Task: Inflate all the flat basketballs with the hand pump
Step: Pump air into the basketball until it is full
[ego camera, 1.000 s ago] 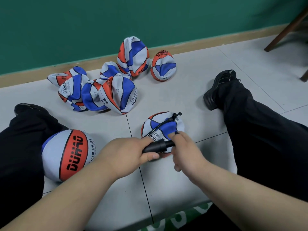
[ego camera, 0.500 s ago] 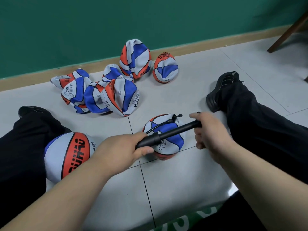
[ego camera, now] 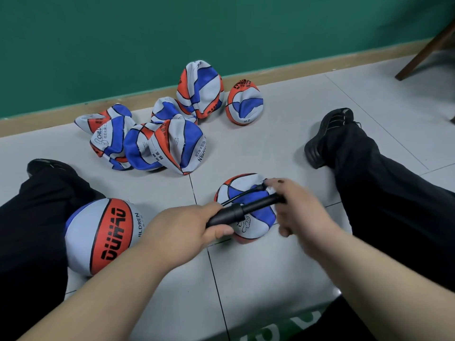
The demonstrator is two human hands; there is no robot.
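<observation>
Head: left hand (ego camera: 187,225) fingers (ego camera: 209,209) clench pump (ego camera: 236,211); right hand (ego camera: 302,212) fingers (ego camera: 283,189) clench handle (ego camera: 274,200); basketball (ego camera: 234,187) beneath.

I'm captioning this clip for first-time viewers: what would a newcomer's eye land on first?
First, the heap of crumpled flat basketballs, red, white and blue, near the green wall. Then, at centre, the left hand and right hand grip a black hand pump above a half-limp ball on the floor. A round, full ball sits beside the person's left leg.
</observation>
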